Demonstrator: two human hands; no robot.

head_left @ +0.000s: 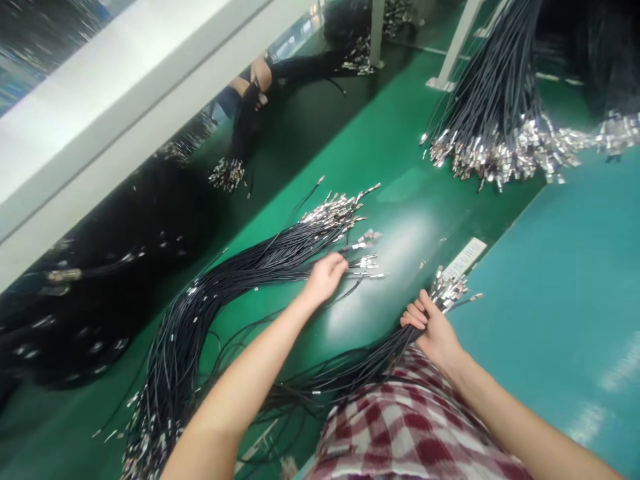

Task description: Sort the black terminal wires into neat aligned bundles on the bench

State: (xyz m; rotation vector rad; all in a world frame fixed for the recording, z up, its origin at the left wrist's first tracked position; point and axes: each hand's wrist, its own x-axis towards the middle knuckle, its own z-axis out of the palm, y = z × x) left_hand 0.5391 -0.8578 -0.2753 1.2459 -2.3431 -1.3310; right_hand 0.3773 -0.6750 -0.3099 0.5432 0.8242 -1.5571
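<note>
My right hand (431,325) is closed round a bundle of thin black cables (360,363), whose silvery metal connector ends (449,290) stick out past the fingers. That bundle runs back to the left across my checked clothing. My left hand (327,275) is closed on a few black cables, their metal tips (367,261) showing just beyond the fingers. Right beside it lies a thick pile of the same cables (240,263), curving down to the lower left. The pile's connector ends (333,212) fan out above my left hand.
More black cables (505,73) with metal ends hang at the upper right. A pale beam (125,93) crosses the upper left. Beyond it, another person's hand (261,83) grips a cable bundle. A white label (466,259) lies on the green surface (400,220) near my right hand.
</note>
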